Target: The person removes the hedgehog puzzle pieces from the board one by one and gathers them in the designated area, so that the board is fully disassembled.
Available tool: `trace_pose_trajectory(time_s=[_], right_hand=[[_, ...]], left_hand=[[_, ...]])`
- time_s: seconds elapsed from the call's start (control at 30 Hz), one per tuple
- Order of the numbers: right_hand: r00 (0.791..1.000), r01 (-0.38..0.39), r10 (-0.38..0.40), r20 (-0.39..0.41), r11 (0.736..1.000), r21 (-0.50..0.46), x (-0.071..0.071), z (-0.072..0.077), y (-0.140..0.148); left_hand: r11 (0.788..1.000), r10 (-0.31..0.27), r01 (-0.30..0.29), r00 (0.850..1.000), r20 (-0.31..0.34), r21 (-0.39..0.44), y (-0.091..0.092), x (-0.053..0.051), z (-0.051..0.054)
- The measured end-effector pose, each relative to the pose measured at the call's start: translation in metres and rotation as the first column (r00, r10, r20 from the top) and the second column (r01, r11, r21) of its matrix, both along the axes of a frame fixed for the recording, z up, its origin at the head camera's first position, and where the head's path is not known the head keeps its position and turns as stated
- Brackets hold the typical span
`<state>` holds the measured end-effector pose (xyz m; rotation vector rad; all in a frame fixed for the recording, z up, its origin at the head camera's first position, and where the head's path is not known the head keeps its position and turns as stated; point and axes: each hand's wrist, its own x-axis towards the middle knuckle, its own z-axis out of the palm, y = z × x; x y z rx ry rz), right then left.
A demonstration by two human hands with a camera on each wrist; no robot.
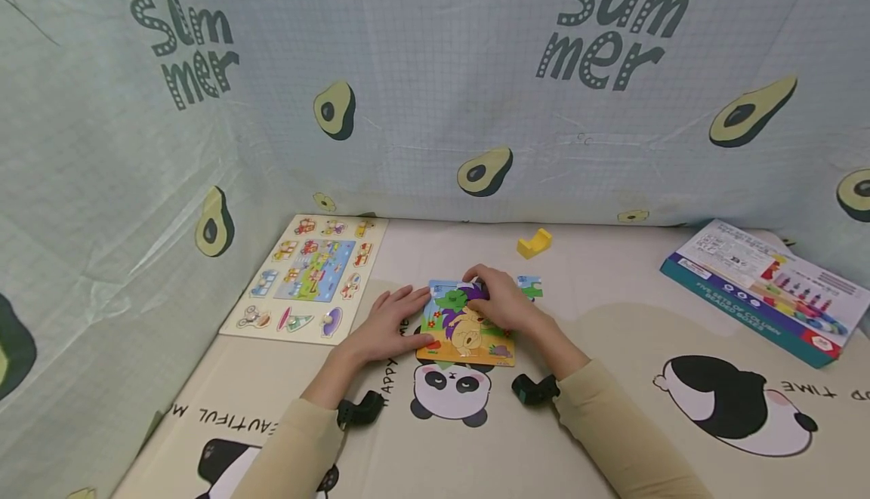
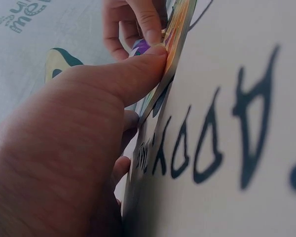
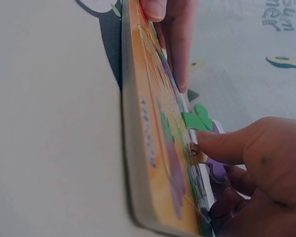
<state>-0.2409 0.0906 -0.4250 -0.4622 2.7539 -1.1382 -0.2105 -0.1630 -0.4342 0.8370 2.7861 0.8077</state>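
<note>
A jigsaw puzzle board with an orange lower part and a cartoon animal picture lies flat on the table. My left hand rests at its left side, fingers straight, with the thumb pressing the board's edge. Over the upper right of the board, my right hand pinches a purple and green jigsaw piece between thumb and fingers. In the right wrist view that piece stands tilted at the board's surface. Another jigsaw piece lies just past the right hand, partly covered by it.
A wooden peg puzzle with vehicle and toy pictures lies at the back left. Behind the board sits a yellow curved block. A toy box stands at the right. Patterned fabric hangs along the back and left.
</note>
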Motion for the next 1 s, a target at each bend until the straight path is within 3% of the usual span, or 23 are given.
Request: trace_pose_trajectory(time_s=[0.23, 1.0], right_hand=[[1.0, -0.004, 0.004, 0.001, 0.998, -0.064, 0.0003, 0.0011, 0.0023], [1.0, 0.01, -0.01, -0.001, 0.994, -0.108, -0.0006, 0.0062, 0.0052]], left_hand=[[1.0, 0.005, -0.005, 1.0, 0.001, -0.007, 0.0002, -0.0005, 0.0], [1.0, 0.004, -0.004, 1.0, -0.002, -0.004, -0.0003, -0.0014, -0.0011]])
